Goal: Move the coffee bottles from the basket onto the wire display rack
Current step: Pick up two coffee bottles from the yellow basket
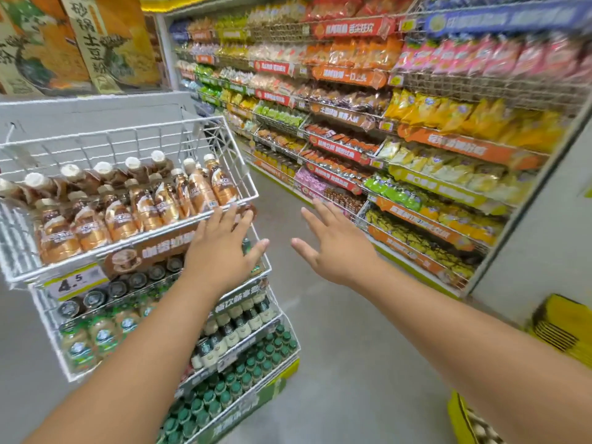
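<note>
Along the top tier of the white wire rack (134, 248), brown coffee bottles (141, 203) lie in rows, leaning back, filling it to its right edge. Near that tier's front right corner the left hand (221, 248) spreads with straight fingers, holding nothing. Beside it, over the aisle floor (336, 347), the right hand (336, 248) is likewise spread and empty. A yellow basket (464, 421) shows at the lower right.

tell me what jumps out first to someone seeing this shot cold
Two bare forearms reach in from below, the left hand spread open at the front edge of the top tier of a white wire display rack, the right hand open in mid-air beside it. That tier is packed with brown coffee bottles. Along the right runs a long wall of colourful snack shelves.
</note>
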Tool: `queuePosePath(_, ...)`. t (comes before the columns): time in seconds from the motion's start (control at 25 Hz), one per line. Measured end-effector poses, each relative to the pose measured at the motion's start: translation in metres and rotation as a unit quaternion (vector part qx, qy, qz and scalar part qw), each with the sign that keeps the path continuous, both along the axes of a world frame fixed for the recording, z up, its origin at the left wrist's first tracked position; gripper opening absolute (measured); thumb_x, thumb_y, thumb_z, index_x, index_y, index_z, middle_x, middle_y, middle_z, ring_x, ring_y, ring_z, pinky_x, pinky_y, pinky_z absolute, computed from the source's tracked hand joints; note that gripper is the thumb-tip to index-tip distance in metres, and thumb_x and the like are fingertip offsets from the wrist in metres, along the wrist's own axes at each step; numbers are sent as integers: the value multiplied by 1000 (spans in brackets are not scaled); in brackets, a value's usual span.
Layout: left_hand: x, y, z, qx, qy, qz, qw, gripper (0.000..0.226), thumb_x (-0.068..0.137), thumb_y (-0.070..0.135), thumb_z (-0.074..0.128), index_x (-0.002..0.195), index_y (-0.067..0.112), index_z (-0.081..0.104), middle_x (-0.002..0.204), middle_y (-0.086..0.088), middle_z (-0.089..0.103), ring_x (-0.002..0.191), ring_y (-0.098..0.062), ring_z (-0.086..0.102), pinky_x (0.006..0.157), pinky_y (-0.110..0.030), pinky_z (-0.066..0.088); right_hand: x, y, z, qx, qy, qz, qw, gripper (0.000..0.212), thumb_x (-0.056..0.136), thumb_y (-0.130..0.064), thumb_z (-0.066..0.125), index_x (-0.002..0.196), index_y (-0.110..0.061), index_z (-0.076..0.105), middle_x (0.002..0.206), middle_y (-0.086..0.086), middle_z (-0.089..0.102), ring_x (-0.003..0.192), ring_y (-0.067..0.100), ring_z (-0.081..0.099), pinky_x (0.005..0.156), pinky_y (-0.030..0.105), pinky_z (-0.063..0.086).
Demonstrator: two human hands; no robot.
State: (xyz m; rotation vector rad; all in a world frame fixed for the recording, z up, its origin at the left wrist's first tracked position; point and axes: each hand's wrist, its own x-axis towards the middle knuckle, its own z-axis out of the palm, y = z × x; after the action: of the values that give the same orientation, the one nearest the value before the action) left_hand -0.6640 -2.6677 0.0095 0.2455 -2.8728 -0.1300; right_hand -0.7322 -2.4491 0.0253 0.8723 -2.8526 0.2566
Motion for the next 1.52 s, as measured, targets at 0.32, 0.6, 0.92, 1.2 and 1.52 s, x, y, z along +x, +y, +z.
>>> queuePosePath(0.32, -58, 222, -39, 5, -18, -179, 984, 76, 99, 68, 26, 162, 28, 13, 172, -4, -1, 157, -26, -1, 127, -48, 4, 25, 240, -47, -79, -38, -195, 977, 72, 102, -63, 37, 163, -31, 16, 173, -3, 6, 159, 20, 1, 127, 43, 12)
queuePosePath(0.6, -57, 433, -72, -4, -23, -255, 967, 77, 99, 68, 26, 162, 26, 15, 171, -6, 6, 157, -28, 6, 126, -46, 11, 76, 458, -73, -95, -43, -280, 954, 72, 102, -60, 42, 163, -30, 17, 173, -3, 8, 159, 17, 4, 128, 41, 15)
queuePosePath(0.92, -61, 631, -93, 9, -29, -338, 941, 92, 85, 75, 5, 162, 27, 19, 171, -6, 10, 157, -28, 9, 124, -47, 17, 92, 624, -103, -120, -47, -317, 940, 73, 102, -55, 48, 163, -23, 23, 172, -1, 13, 159, 18, 6, 126, 33, 11)
queuePosePath(1.2, -152, 714, -147, 9, -49, -367, 929, 81, 97, 69, 37, 162, 27, 17, 171, -5, 7, 157, -25, 6, 125, -45, 15, 9, 693, -145, -107, -54, -337, 934, 74, 103, -55, 46, 164, -21, 22, 172, -2, 10, 158, 17, 6, 125, 31, 9)
queuePosePath(1.52, -295, 794, -197, 42, -91, -367, 925, 84, 96, 67, 42, 162, 24, 17, 171, -8, 10, 156, -29, 11, 125, -46, 18, -116, 757, -180, -135, -82, -373, 914, 74, 102, -52, 51, 163, -20, 23, 173, -4, 8, 158, 16, 9, 125, 30, 12)
